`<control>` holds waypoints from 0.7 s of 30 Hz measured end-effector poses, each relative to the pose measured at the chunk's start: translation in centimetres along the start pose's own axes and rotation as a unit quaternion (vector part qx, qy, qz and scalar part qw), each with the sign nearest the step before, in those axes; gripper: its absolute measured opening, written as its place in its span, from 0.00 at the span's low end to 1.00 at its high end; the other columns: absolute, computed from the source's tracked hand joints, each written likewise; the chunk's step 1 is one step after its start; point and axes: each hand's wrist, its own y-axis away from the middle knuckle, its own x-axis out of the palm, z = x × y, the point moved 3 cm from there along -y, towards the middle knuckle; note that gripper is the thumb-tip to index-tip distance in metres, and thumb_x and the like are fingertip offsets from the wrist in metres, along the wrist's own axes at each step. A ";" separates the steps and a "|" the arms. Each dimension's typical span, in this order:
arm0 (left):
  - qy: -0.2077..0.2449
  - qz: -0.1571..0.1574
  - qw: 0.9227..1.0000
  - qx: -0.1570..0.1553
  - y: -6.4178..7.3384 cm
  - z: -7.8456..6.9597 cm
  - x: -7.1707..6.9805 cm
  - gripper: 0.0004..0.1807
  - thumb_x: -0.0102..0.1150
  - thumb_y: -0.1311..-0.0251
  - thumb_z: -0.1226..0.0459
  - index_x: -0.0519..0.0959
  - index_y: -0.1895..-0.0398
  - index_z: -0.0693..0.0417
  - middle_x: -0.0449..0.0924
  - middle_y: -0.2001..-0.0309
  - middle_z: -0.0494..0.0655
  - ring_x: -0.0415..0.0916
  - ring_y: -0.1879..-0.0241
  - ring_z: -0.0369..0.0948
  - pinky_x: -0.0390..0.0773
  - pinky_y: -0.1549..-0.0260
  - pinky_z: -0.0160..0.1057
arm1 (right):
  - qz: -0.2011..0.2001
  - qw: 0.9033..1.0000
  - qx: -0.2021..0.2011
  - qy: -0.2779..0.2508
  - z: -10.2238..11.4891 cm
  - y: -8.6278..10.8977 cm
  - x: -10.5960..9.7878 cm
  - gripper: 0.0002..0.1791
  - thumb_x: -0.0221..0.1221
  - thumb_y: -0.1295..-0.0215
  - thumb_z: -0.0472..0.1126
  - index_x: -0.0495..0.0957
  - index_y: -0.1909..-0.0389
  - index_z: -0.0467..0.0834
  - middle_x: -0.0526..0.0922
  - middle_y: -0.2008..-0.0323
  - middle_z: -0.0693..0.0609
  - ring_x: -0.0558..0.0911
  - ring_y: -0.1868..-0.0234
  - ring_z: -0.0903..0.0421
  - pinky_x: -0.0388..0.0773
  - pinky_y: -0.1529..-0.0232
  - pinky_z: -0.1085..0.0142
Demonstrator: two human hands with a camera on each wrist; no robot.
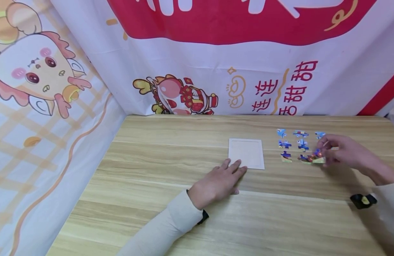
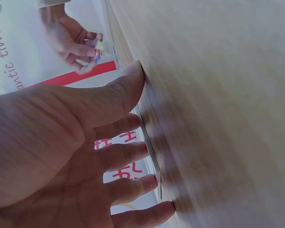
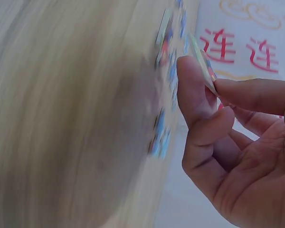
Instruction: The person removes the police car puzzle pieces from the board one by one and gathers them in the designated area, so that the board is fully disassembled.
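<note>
A white square puzzle tray (image 1: 246, 153) lies flat on the table. My left hand (image 1: 216, 185) rests with spread fingers at its near edge; in the left wrist view the fingertips (image 2: 149, 183) touch that edge and the table. My right hand (image 1: 347, 153) pinches a colourful jigsaw piece (image 3: 204, 66) between thumb and fingers, raised off the table and tilted in the right wrist view. Several other jigsaw pieces (image 1: 302, 145) lie face up in loose rows just left of this hand, blue toward the back and green along the front. The right hand overlaps part of this group.
The wood-grain table (image 1: 145, 170) reaches back to a white and red printed cloth (image 1: 197, 57). Another printed cloth (image 1: 30, 142) hangs along the left side. Each wrist wears a black band, the right one (image 1: 363, 201) showing by the sleeve.
</note>
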 end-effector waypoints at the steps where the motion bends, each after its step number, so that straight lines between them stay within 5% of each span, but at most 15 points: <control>1: 0.000 0.000 1.000 0.000 0.0 0.0 0.0 0.40 0.59 0.26 0.50 0.56 0.15 0.41 0.50 0.14 0.45 0.48 0.16 0.52 0.66 0.23 0.54 | 0.000 1.000 0.005 0.000 -0.5 0.0 -0.2 0.11 0.50 0.24 0.29 0.70 0.45 0.30 0.78 0.55 0.39 0.85 0.65 0.54 0.86 0.64 0.63; 9: -0.003 -0.003 1.000 0.001 0.1 0.1 0.0 0.39 0.58 0.26 0.50 0.56 0.16 0.42 0.51 0.15 0.45 0.49 0.16 0.52 0.66 0.24 0.54 | 0.025 0.999 0.046 -0.012 -3.2 -0.1 -1.4 0.12 0.48 0.24 0.28 0.69 0.45 0.27 0.80 0.58 0.42 0.86 0.66 0.54 0.83 0.66 0.63; 21: -0.005 -0.005 1.000 0.005 0.1 0.0 0.1 0.39 0.58 0.25 0.50 0.56 0.15 0.42 0.50 0.15 0.45 0.49 0.16 0.52 0.66 0.24 0.54 | 0.039 0.997 0.068 -0.007 -4.4 -0.5 -1.7 0.15 0.49 0.26 0.29 0.70 0.44 0.24 0.83 0.62 0.46 0.86 0.66 0.54 0.80 0.68 0.64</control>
